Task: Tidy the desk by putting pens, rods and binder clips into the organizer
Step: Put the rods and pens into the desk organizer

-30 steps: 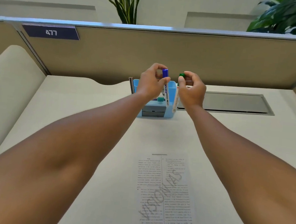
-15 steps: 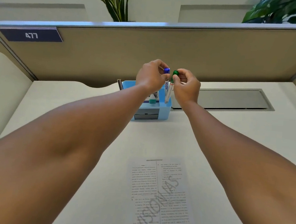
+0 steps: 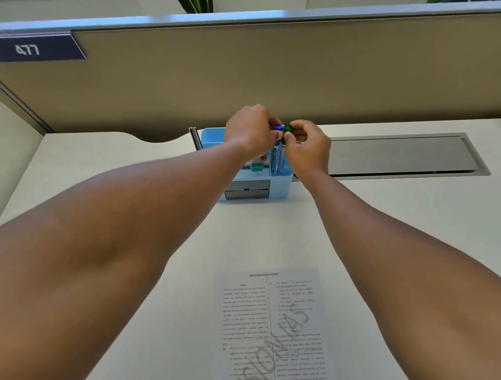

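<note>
A light blue organizer stands at the back of the desk, with a grey drawer in its front. My left hand pinches a blue-capped marker by its top. My right hand pinches a green-capped marker the same way. Both markers stand upright, side by side, with their lower ends inside the organizer's right compartment. A small teal item sits in the compartment to the left. Dark rods lean at the organizer's far left corner.
A printed sheet of paper lies on the desk near me. A grey cable hatch is set into the desk right of the organizer. A beige partition with a "477" label closes the back.
Both hands have drawn together and come down, so the two markers now stand next to each other inside the organizer. The camera has tilted a little.
</note>
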Available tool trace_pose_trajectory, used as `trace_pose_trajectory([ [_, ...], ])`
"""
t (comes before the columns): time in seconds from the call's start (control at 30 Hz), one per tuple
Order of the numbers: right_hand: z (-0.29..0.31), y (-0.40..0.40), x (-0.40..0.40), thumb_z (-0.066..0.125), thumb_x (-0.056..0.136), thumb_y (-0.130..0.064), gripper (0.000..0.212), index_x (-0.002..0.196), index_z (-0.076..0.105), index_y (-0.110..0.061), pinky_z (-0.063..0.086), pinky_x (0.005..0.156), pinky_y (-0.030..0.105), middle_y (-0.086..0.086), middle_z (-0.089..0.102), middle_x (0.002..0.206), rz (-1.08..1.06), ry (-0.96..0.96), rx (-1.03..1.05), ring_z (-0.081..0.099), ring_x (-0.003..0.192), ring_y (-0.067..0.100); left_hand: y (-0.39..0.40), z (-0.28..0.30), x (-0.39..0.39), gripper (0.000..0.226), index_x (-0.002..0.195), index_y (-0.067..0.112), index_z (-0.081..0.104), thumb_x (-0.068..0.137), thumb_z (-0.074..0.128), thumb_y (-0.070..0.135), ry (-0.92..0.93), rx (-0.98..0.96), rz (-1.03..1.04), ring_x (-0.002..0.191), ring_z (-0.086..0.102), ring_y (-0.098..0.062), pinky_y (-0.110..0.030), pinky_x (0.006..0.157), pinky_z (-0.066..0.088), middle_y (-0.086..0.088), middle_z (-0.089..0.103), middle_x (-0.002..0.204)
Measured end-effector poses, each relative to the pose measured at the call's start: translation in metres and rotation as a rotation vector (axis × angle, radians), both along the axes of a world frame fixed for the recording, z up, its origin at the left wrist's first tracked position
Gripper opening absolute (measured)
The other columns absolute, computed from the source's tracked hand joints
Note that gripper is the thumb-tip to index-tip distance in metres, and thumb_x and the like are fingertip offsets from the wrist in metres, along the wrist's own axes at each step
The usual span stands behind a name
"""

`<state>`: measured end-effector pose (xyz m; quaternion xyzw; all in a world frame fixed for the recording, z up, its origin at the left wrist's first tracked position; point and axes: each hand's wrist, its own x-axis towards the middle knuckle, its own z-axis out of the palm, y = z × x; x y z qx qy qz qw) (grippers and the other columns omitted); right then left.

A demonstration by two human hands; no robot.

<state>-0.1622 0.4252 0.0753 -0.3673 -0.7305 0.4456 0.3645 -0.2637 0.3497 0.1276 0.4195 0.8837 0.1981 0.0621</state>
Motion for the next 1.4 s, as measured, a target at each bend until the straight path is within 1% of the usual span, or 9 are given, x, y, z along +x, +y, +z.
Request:
trace_pose_trajectory([
  [0.1,-0.004,0.002,-0.002,0.063,0.086,-0.006,0.016,0.101,0.068,-0.008,0.048,0.069,0.008,0.007,0.068,0.098,0.002,-0.029,0.007,0.062,0.084,0.01,0.003,-0.005,-0.005,0.022,0.109,0.031,0.074,0.09,0.066,0.039,0.011,-0.026,-0.015,0.085,0.066,-0.012,-0.029,0.068,0.054,0.008,0.075,0.098],
  [0.2,-0.006,0.002,-0.003,0.063,0.087,-0.007,0.015,0.101,0.068,-0.008,0.048,0.067,0.008,0.006,0.068,0.097,-0.009,-0.06,0.003,0.062,0.081,0.009,0.007,-0.011,-0.007,0.023,0.109,0.032,0.074,0.091,0.064,0.042,0.032,-0.058,-0.021,0.093,0.064,-0.014,-0.038,0.081,0.054,0.007,0.075,0.099],
  [0.3,-0.007,0.002,-0.003,0.065,0.087,-0.009,0.016,0.102,0.068,-0.008,0.055,0.072,0.021,0.006,0.069,0.097,-0.022,-0.087,-0.029,0.063,0.082,0.011,0.01,-0.016,-0.008,0.024,0.111,0.033,0.074,0.093,0.061,0.043,0.068,-0.063,-0.009,0.103,0.059,-0.018,-0.041,0.092,0.044,0.008,0.074,0.102],
  [0.53,-0.006,0.002,-0.008,0.064,0.088,-0.011,0.019,0.106,0.069,-0.009,0.055,0.076,0.026,0.006,0.07,0.101,-0.034,-0.11,-0.033,0.062,0.081,0.011,0.015,-0.014,-0.011,0.022,0.112,0.033,0.072,0.095,0.059,0.04,0.094,-0.107,0.013,0.11,0.055,-0.02,-0.04,0.092,0.033,0.007,0.073,0.104],
  [0.7,-0.005,0.003,-0.01,0.064,0.088,-0.01,0.021,0.109,0.068,-0.009,0.055,0.078,0.029,0.006,0.068,0.106,-0.059,-0.146,-0.018,0.06,0.08,0.012,0.015,-0.009,-0.013,0.019,0.078,0.022,0.065,0.094,0.061,0.032,0.097,-0.111,0.033,0.103,0.057,-0.026,-0.04,0.087,0.035,0.002,0.07,0.094],
  [0.8,-0.003,0.002,-0.007,0.062,0.088,-0.009,0.022,0.11,0.067,-0.009,0.055,0.079,0.029,0.006,0.066,0.107,-0.062,-0.157,-0.013,0.059,0.083,0.012,0.011,-0.004,-0.018,0.019,0.106,0.022,0.073,0.094,0.062,0.032,0.067,-0.038,0.037,0.109,0.061,-0.023,-0.038,0.095,0.042,0.002,0.073,0.106],
  [0.9,0.0,-0.002,-0.005,0.061,0.09,-0.009,0.02,0.11,0.066,-0.01,0.054,0.076,0.026,0.005,0.065,0.107,-0.069,-0.162,-0.002,0.058,0.087,0.01,0.001,0.005,-0.019,0.027,0.12,0.025,0.07,0.094,0.063,0.03,0.022,0.048,0.053,0.112,0.063,-0.014,-0.038,0.1,0.048,0.008,0.073,0.113],
  [1.1,0.009,-0.02,0.002,0.059,0.09,-0.007,0.016,0.104,0.066,-0.008,0.04,0.059,0.006,0.004,0.064,0.101,-0.064,-0.142,0.012,0.058,0.087,0.012,-0.024,0.014,-0.021,0.022,0.112,0.028,0.074,0.092,0.064,0.028,-0.059,0.127,0.101,0.104,0.066,-0.007,-0.033,0.092,0.054,0.013,0.074,0.107],
  [1.4,0.016,-0.06,0.009,0.061,0.084,-0.003,0.017,0.098,0.07,-0.004,0.052,0.076,0.029,0.012,0.066,0.092,-0.005,-0.083,0.105,0.061,0.08,0.02,-0.069,0.017,-0.002,0.015,0.098,0.032,0.076,0.092,0.064,0.027,-0.139,0.162,0.132,0.08,0.065,-0.006,-0.022,0.068,0.048,0.014,0.073,0.098],
])
